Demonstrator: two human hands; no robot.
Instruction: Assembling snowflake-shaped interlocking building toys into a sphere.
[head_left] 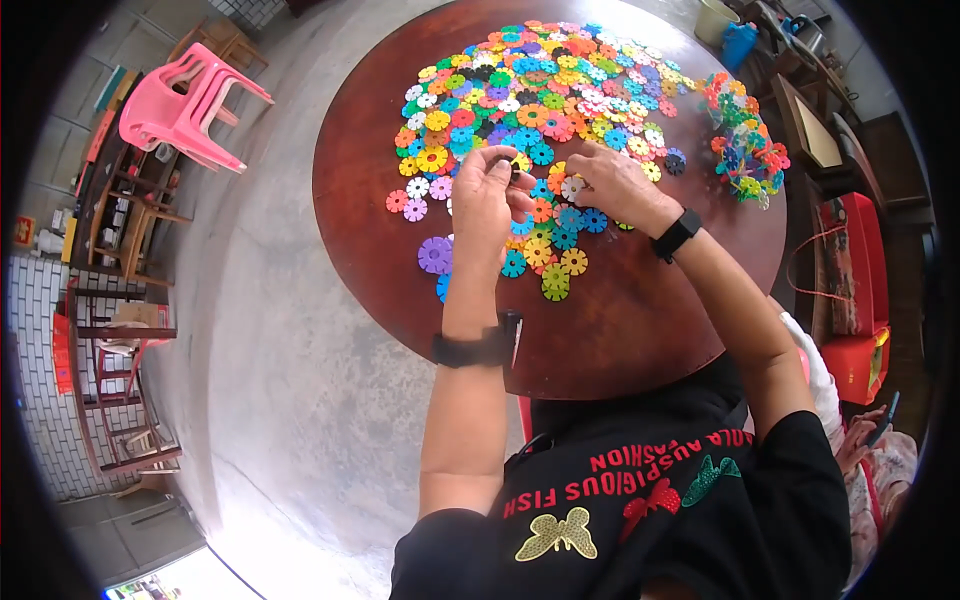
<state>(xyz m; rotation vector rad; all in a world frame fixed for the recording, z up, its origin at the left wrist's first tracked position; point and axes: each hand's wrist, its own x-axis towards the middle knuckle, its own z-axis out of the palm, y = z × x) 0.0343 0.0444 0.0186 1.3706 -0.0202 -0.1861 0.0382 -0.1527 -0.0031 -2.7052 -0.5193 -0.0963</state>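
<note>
Step in hand, by judgement: handling single discs. Left hand [482, 200]: grip pinching a dark disc [516, 172] above the bench [620, 340]. Right hand [628, 190]: over the heap [533, 115], fingertips beside a pale disc [572, 189]; cannot tell whether this grip holds a piece. The next move likely calls for a fine pinch on one disc's rim.

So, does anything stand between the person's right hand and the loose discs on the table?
Nothing visible does: the right hand is over the colourful discs, with no object between. I cannot tell whether it touches one.
</note>
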